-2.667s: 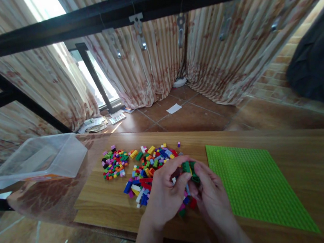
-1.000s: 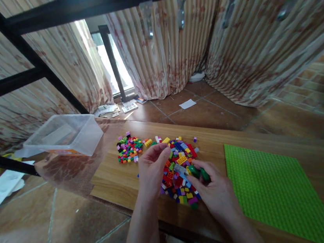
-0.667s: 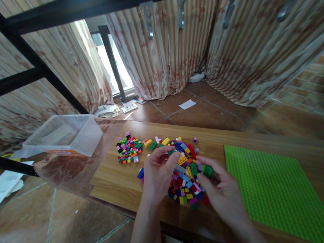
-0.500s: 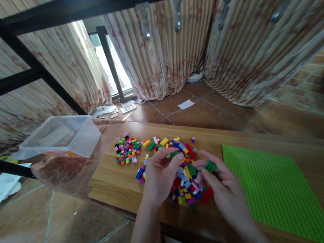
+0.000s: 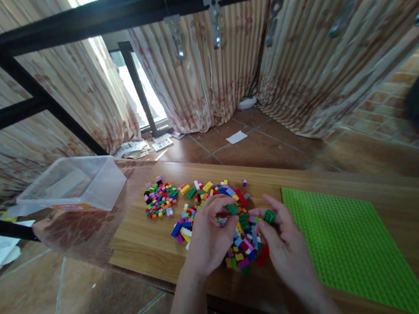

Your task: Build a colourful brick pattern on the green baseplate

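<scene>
Bricks (image 5: 201, 214) lie in a loose heap on the desk (image 5: 143, 241); the green baseplate (image 5: 350, 241) beside them carries none. The right hand (image 5: 285, 249) pinches 1 green brick (image 5: 269, 216) in its grip just above the heap. The left hand (image 5: 207, 233) curls onto the heap, and I cannot tell whether its grip holds anything.

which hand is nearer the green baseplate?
Right. The right hand, pinching a green brick, sits beside the green baseplate; left hand is farther off, over the brick pile.

Long striped curtains (image 5: 222, 74) with reddish stains all along the back. Bright daylight through a window (image 5: 136, 97) between them. Brown floor tiles (image 5: 262, 150) below, with a white paper scrap (image 5: 236, 137) and more papers (image 5: 132, 148) by the window. Brick wall (image 5: 382, 105) on the right. Black metal bars (image 5: 175, 0) up top. Wooden table (image 5: 408, 188) in front.
</scene>
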Action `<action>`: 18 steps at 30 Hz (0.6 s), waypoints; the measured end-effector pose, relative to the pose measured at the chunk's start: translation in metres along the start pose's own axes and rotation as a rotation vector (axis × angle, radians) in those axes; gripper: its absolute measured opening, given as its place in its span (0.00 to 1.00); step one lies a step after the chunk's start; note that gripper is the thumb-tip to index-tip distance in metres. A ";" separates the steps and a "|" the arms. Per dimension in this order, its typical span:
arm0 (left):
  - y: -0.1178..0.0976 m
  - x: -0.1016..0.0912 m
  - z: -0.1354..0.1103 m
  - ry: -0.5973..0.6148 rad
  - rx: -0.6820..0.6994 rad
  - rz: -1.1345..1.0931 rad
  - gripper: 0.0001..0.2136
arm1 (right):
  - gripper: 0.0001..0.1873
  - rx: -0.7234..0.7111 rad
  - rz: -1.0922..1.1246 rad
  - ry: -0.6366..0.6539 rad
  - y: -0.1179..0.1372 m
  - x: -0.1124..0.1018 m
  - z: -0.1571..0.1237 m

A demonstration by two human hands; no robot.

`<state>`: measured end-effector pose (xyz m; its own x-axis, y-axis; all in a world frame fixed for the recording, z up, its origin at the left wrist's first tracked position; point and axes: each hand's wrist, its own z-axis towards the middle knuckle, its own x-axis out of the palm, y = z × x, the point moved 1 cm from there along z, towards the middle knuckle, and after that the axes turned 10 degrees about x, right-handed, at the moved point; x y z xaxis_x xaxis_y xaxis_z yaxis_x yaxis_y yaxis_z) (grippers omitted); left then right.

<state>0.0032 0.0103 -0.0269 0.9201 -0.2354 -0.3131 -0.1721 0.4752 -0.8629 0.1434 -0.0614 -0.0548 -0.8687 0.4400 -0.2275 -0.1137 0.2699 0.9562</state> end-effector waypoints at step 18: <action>-0.017 0.015 -0.002 0.166 0.088 -0.021 0.16 | 0.23 0.019 0.112 0.011 -0.002 -0.001 0.002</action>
<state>0.0194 -0.0029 -0.0183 0.8512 -0.3794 -0.3627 -0.1152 0.5391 -0.8343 0.1456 -0.0602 -0.0566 -0.8808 0.4588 -0.1174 -0.0068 0.2357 0.9718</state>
